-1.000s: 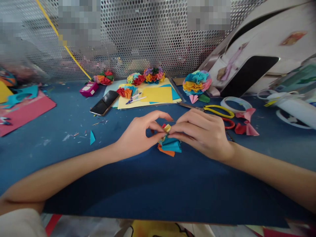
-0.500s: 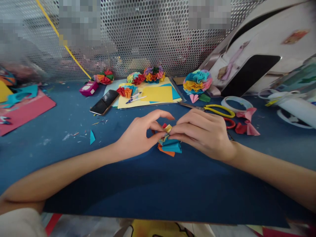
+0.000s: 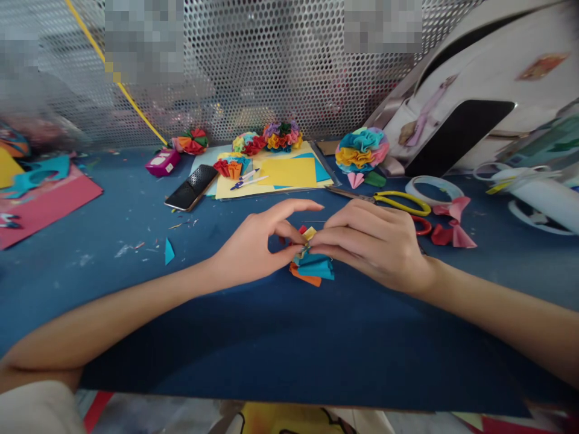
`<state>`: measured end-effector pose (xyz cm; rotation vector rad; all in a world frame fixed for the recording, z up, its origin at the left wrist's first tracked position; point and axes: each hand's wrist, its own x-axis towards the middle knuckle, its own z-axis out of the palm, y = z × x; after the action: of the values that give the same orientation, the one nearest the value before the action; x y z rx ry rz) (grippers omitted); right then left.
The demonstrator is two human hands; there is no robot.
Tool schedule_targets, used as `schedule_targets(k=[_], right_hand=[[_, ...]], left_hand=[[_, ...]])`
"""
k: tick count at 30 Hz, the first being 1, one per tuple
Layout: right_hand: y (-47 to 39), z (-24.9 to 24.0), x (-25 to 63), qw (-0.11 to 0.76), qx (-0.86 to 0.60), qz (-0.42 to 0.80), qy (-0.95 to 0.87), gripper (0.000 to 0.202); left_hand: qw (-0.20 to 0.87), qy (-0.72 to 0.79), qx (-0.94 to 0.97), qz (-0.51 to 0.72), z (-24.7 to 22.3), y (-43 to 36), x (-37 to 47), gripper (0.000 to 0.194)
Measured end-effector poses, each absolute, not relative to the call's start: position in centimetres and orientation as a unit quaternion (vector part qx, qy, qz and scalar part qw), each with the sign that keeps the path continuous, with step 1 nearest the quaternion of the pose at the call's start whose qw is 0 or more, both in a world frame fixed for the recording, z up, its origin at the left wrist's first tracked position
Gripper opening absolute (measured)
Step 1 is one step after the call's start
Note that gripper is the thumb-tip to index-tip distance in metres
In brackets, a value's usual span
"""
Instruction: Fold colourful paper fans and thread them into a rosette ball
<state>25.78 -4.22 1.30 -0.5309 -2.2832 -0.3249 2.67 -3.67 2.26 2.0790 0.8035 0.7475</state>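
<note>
Between my two hands is a small bunch of folded paper pieces (image 3: 315, 266) in blue, orange, yellow and red, held just above the blue table. My left hand (image 3: 265, 244) pinches its middle between thumb and a bent finger, while the index finger stretches out over it. From the other side, the fingertips of my right hand (image 3: 373, 244) are closed at the same spot. A thin line like a wire or needle shows near the right fingers; which of the two I cannot tell. The exact grip at the centre is partly hidden by the fingertips.
Beyond my hands lie a phone (image 3: 192, 187), pens (image 3: 246, 178) on yellow paper (image 3: 289, 172) and ruffled paper flowers (image 3: 362, 150). Yellow-handled scissors (image 3: 402, 202), a tape roll (image 3: 434, 190) and a pink paper bow (image 3: 455, 223) are to the right. A backpack (image 3: 488, 72) stands behind.
My left index finger has straightened slightly to the right above the paper bunch. The bunch and my right hand are almost where they were.
</note>
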Motion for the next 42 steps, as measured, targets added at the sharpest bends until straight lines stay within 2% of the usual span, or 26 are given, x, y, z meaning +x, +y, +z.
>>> schedule_targets(k=[10, 19, 25, 29, 32, 38, 40, 42], right_hand=[[-4.3, 1.3, 25.6, 0.352, -0.231, -0.124, -0.898, 0.014], [-4.5, 1.2, 25.4, 0.346, -0.229, -0.153, -0.897, 0.008], [-4.6, 1.4, 25.4, 0.349, -0.241, -0.136, -0.895, 0.011], [-4.7, 1.0, 25.3, 0.345, -0.275, -0.112, -0.890, 0.012], [-4.8, 0.7, 25.0, 0.349, -0.262, -0.090, -0.895, 0.008], [-3.2, 0.6, 25.6, 0.438, -0.277, 0.077, -0.852, 0.016], [-1.8, -0.1, 26.3, 0.430, -0.312, 0.089, -0.843, 0.016], [-0.4, -1.4, 27.1, 0.368, -0.337, 0.077, -0.863, 0.014]], left_hand=[[0.363, 0.326, 0.821, 0.297, 2.1, -3.7, 2.6, 0.054], [0.313, 0.323, 0.842, 0.298, 1.8, -4.1, 2.6, 0.055], [0.303, 0.325, 0.846, 0.294, 2.3, -4.7, 2.7, 0.060], [0.303, 0.334, 0.839, 0.305, 2.2, -4.9, 2.8, 0.061], [0.295, 0.348, 0.828, 0.325, 1.8, -5.1, 3.0, 0.054], [0.276, 0.340, 0.821, 0.366, 1.9, -5.0, 3.0, 0.051], [0.284, 0.324, 0.814, 0.390, 2.0, -4.1, 2.7, 0.041], [0.300, 0.318, 0.792, 0.426, 1.9, -2.9, 2.3, 0.006]])
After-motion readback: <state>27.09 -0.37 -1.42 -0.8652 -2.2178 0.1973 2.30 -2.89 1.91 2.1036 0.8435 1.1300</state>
